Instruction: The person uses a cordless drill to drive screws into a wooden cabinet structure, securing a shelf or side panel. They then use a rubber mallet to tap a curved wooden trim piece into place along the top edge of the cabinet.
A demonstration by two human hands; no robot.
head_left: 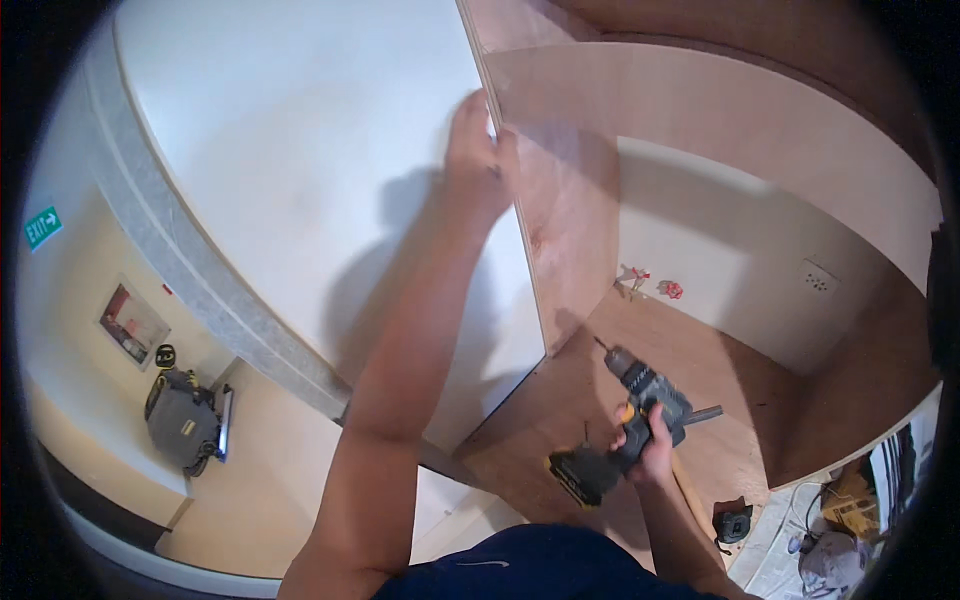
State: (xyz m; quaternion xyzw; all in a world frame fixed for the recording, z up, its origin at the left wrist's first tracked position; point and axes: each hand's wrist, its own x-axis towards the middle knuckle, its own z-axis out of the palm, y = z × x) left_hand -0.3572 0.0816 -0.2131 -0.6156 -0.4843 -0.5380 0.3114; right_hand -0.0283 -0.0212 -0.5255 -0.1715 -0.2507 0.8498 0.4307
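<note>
My left hand (pixel 478 150) reaches up to the edge of a tall side panel (pixel 300 150), white on its outer face. Its fingers close round that edge, with some fingertips hidden. Lower right, my right hand (pixel 652 450) grips a black-and-grey cordless drill (pixel 645 385) by its handle. A thin bit points up and left from the chuck, near the foot of the panel's edge, apart from it. The drill's battery (pixel 584 474) hangs over the wooden cabinet floor (pixel 715 350). A wooden handle (pixel 690 492) lies partly hidden beside my right forearm.
A curved plywood rail (pixel 700 80) crosses the cabinet's upper part. Red-and-white bits (pixel 672 290) and a socket plate (pixel 821 276) are at the back wall. A black tape measure (pixel 733 523) lies near the front edge. At far left, a dark bag (pixel 185 425) stands by a wall.
</note>
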